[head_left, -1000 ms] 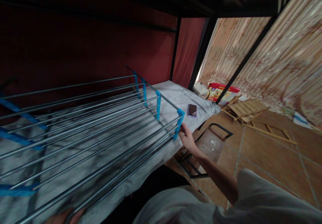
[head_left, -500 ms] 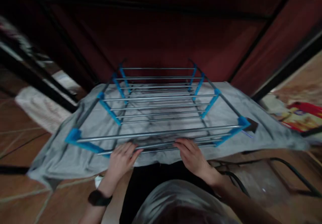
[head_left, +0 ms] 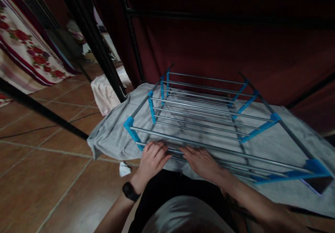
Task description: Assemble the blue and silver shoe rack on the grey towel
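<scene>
A rack of metal tubes (head_left: 199, 144) with blue plastic side brackets (head_left: 284, 174) lies across a grey cloth (head_left: 115, 138) in front of me. My left hand (head_left: 154, 158) is closed over a lower tube on the near side, close to the left bracket. A dark watch band (head_left: 129, 191) circles that wrist. To its right, my right hand (head_left: 201, 161) has its fingers curled over the same near tubes. The undersides of both hands' fingers are hidden. Beside the right bracket lies a flat dark object (head_left: 318, 186), possibly a phone.
Black metal posts (head_left: 98, 48) stand at the left, with a dark red curtain (head_left: 209, 48) behind the rack. On the tiled floor (head_left: 39, 177) are a crumpled white scrap (head_left: 125, 169) and a cable (head_left: 52, 126). A striped cloth (head_left: 104, 96) and a floral cloth (head_left: 34, 48) show farther left.
The view has swung left, so the rack sits farther right and slanted in the picture. Both hands remain on the near tubes and look slightly closer together.
</scene>
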Motion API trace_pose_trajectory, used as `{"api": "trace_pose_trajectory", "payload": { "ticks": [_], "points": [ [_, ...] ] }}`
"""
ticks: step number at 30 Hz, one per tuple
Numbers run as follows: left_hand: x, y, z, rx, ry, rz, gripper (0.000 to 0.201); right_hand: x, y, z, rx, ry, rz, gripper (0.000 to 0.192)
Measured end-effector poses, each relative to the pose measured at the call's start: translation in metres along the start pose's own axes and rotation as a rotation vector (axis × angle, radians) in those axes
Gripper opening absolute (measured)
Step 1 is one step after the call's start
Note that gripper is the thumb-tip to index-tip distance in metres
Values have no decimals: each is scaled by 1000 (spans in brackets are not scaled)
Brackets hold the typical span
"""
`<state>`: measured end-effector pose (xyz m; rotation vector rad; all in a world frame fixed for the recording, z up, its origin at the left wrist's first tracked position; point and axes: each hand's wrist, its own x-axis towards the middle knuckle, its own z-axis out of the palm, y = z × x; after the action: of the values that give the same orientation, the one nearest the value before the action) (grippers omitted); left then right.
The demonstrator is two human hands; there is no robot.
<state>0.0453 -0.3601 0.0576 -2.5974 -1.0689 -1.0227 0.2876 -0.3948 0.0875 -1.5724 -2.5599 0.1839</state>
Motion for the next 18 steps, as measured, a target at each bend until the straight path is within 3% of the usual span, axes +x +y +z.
{"api": "trace_pose_trajectory", "payload": {
  "ticks": [3, 6, 8, 12, 18],
  "points": [
    [-15, -17, -7, -18, 344, -348, 12, 0, 2, -4, 11, -7, -11, 34],
    [-15, -47, -10, -214, 679, -787, 26, 0, 3, -6, 47, -3, -17, 31],
    [-5, -65, -9, -448, 694, -945, 41, 1, 5, -5, 69, -3, -23, 29],
    [20, -78, -2, -829, 503, -1012, 65, 1, 7, -4, 93, 12, -23, 27],
    [31, -77, 11, -1066, 712, -1079, 61, 9, -6, -23, 81, -205, 8, 34]
  ]
}}
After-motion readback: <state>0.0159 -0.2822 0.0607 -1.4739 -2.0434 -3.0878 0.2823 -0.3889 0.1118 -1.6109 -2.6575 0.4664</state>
